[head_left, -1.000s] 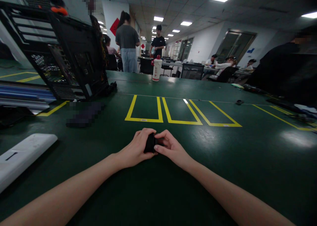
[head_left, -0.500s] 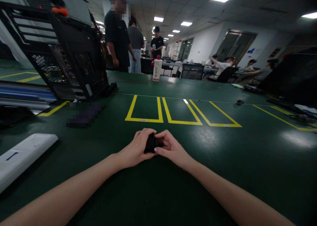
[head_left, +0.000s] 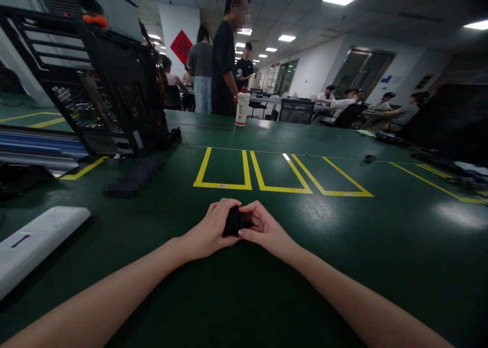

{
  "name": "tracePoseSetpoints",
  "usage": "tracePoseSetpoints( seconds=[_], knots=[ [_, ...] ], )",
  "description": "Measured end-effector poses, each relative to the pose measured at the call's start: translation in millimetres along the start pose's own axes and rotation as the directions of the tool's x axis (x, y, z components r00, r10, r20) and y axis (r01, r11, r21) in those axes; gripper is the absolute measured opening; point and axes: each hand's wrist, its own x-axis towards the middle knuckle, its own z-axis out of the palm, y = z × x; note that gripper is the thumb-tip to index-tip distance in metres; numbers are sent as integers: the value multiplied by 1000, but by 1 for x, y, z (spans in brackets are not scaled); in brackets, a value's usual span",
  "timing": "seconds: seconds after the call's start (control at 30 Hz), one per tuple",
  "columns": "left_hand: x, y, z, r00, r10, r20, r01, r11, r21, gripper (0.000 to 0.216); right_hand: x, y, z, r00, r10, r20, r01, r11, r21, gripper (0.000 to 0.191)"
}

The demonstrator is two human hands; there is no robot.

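Where both wrists rest on the green table (head_left: 381,246): small, matte black block (head_left: 231,221), left hand (head_left: 208,231) and right hand (head_left: 263,229) clamped around it.

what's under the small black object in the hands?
The green table: the black object sits low on it, gripped by the left hand and right hand. Fingers cover its sides and base, so actual contact with the table can't be seen.

Bare green tabletop (head_left: 381,246) lies open ahead and to the right. To the left, a white panel (head_left: 34,239) and a black computer case (head_left: 95,89) block passage.
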Motion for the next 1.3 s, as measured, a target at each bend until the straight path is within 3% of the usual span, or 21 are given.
tracePoseSetpoints(
  seconds=[0.17, 0.53, 0.73, 0.97, 1.13, 1.3],
  knots=[
    [1, 1, 0, 1000, -2, -7, 2, 1000, 2, 53, 1, 2, 1, 999, 3, -38, -3, 1000, -3, 21],
    [2, 0, 2, 999, 32, -19, -32, 999, 13, 53, 1, -2, 0, 1000, 2, 2, -2, 1000, 4, 28],
    [1, 1, 0, 1000, 8, -6, -8, 1000, 9, 53, 3, 5, 0, 999, -7, -43, 7, 1000, 2, 20],
    [2, 0, 2, 1000, 13, -7, -13, 1000, 11, 53, 4, 3, -1, 999, 6, -47, -7, 999, -37, 30],
    [1, 0, 2, 1000, 8, 1, -8, 1000, 25, 54, 3, 1, -2, 1000, 8, 6, -8, 1000, -2, 31],
    [1, 1, 1, 998, 57, -10, -56, 998, 29, 52, 4, 2, -1, 1000, 13, -10, -12, 1000, 25, 22]
  ],
)
